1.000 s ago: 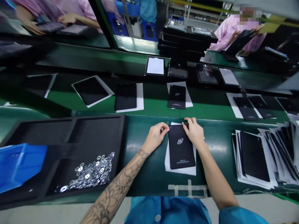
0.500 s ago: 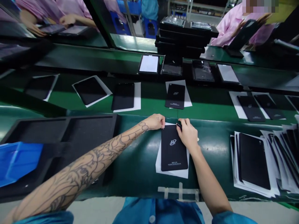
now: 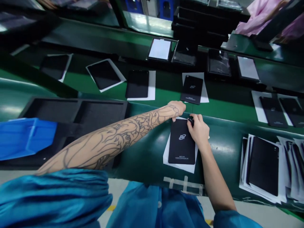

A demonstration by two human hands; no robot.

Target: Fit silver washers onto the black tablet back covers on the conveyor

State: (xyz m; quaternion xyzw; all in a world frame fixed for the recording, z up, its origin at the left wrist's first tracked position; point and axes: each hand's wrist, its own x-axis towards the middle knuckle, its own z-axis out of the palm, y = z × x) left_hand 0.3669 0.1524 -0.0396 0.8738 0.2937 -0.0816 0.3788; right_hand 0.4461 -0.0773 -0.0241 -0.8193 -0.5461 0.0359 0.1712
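One black tablet back panel (image 3: 181,142) is laid flat, logo up, on a white paper sheet (image 3: 180,167) on the green counter (image 3: 144,155), its top edge left reachable. Right-hand grip (image 3: 198,130) is pinched nearly shut on a small dark part (image 3: 190,120) at that edge. Left-hand grip (image 3: 177,109) is curled at the panel's corner; any hold cannot be told.

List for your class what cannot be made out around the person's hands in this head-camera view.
All in the head view:
- Small black item in the right hand: mostly hidden by the fingers.
- Small print on the black panel: too small to read.
- Black tray: partly hidden by the left forearm.
- Pink sleeve: cut off by the top edge.
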